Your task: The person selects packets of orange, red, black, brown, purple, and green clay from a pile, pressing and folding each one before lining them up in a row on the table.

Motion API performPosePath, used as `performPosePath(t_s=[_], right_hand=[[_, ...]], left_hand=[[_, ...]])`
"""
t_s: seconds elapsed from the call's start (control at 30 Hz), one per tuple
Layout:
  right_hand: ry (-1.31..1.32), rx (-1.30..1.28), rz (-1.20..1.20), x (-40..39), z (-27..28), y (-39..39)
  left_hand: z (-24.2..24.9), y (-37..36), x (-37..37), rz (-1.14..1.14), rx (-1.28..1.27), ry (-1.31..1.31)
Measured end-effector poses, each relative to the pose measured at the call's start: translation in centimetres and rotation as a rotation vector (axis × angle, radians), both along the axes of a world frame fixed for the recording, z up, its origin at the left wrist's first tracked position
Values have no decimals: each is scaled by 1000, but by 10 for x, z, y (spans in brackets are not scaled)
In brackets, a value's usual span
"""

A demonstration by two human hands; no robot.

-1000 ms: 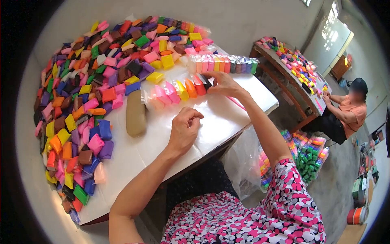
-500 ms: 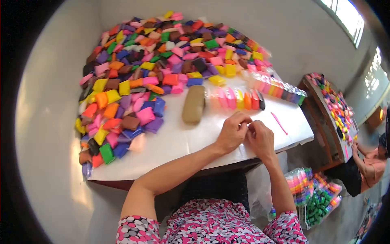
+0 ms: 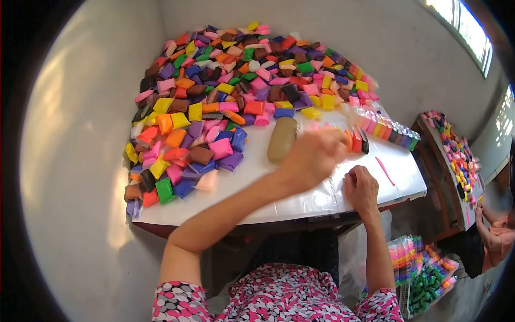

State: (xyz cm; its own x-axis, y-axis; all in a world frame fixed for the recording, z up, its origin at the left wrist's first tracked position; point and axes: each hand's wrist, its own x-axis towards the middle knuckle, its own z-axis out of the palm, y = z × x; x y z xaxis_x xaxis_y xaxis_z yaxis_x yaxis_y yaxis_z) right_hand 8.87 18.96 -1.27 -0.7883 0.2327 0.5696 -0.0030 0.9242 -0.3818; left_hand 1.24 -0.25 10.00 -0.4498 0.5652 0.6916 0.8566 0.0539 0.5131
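Here the left hand [image 3: 314, 155] is raised over the white table [image 3: 300, 204], blurred by motion; its fingers look loosely curled, but whether they enclose anything cannot be told. It hovers directly above the near end of a row of coloured clay pieces [image 3: 358, 140] — only the orange, red and black end pieces show past the knuckles, the rest of the row being hidden behind the hand.

The row's long axis runs left to right across the table, roughly parallel to the table's near edge. From the left hand, the visible pieces lie just to the right and slightly beyond. The left hand is the nearer of the two.

The right hand [image 3: 360, 188] rests on the table surface nearer the body, fingers curled narrowly inward; any content of the grip is too small to see. The row lies beyond it, apart from it.

Adjacent items:
- a tan oblong block [image 3: 282, 139], just left of the left hand, long axis pointing away from the body
- a packed strip of clay in clear wrap [image 3: 387, 129], beyond and right of the row, angled toward the table's right corner
- a thin pink stick [image 3: 384, 170], right of the right hand
- a large heap of wrapped clay blocks [image 3: 225, 91] — covering the far and left parts of the table
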Motion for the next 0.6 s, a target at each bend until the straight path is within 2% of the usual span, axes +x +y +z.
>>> performPosePath(t_s=[0.07,0.1,0.13,0.17,0.23,0.27,0.33,0.37,0.43,0.6], right_hand=[[26,-5,13,-1,-2,1],[38,-9,15,-1,-3,2],[44,-14,24,-2,-3,2],[47,-19,27,-2,-2,1],[67,-10,14,-3,-5,2],[69,4,7,-4,-7,4],[29,1,0,-2,-2,4],[41,-30,-13,-2,-3,4],[36,-48,-7,-1,-2,5],[28,-56,-42,0,-2,3]], left_hand=[[15,-29,-31,187,-12,-99],[7,-41,-73,329,43,86],[13,-59,-96,453,52,147],[9,-74,-131,728,-13,224],[1,-112,-193,897,-40,634],[-1,-122,-213,1013,-156,583],[-11,-139,-247,1052,-391,526],[-12,-137,-239,1093,-464,519],[-22,-144,-263,1162,-716,328],[-40,-161,-289,1195,-712,345]])
